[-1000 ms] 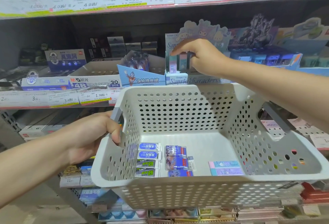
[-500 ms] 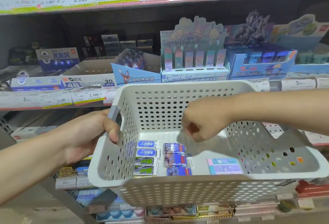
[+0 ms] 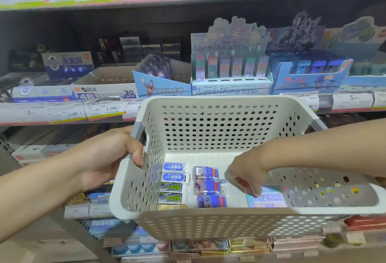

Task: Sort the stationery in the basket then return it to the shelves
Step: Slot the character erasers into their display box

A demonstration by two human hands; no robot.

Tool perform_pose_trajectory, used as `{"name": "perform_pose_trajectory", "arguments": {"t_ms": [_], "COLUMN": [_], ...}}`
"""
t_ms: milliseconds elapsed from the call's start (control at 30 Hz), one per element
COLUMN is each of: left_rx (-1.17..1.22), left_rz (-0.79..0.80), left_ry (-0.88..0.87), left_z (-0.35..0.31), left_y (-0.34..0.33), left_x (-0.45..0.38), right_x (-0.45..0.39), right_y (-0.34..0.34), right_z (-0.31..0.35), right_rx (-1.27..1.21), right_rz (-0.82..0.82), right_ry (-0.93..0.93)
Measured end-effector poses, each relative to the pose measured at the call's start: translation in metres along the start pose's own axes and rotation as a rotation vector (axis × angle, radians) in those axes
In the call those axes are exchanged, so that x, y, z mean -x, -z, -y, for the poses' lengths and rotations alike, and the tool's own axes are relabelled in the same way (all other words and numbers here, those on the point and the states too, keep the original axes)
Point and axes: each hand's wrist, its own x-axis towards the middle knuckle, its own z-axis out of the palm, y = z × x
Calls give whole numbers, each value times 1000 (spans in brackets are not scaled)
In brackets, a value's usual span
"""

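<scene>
I hold a white perforated basket (image 3: 208,225) in front of the shelves. My left hand (image 3: 108,158) grips its grey left handle. On the basket floor lie blue-and-white erasers (image 3: 174,171), black-and-green erasers (image 3: 172,192), blue character erasers (image 3: 206,185) and pastel pink-blue erasers (image 3: 271,199). My right hand (image 3: 248,173) reaches down inside the basket, with its fingertips at the left end of the pastel erasers. These still lie flat on the floor. A pastel Sanrio display box (image 3: 229,68) with upright erasers stands on the shelf behind.
The middle shelf also holds a 4B eraser carton (image 3: 100,93), a blue hero eraser display (image 3: 160,87) and a blue box (image 3: 309,74) to the right. Price labels line the shelf edges. More packets fill the lower shelf (image 3: 198,246) under the basket.
My right hand left the Sanrio display box on the shelf, came back over the basket and dropped inside it to the pastel erasers. My left hand keeps its grip on the handle.
</scene>
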Motion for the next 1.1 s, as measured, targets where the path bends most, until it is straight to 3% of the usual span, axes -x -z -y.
{"name": "perform_pose_trajectory", "arguments": {"t_ms": [767, 900, 1100], "left_rx": [8, 27, 3], "left_rz": [0, -2, -7], "left_ry": [12, 11, -20], "left_z": [-1, -3, -5], "left_y": [-5, -6, -9], "left_x": [4, 3, 4], "right_x": [12, 42, 86], "right_y": [16, 42, 61], "right_z": [1, -4, -14], "right_rx": [126, 74, -454], "right_rz": [-12, -241, -935], "right_ry": [-25, 52, 289]}}
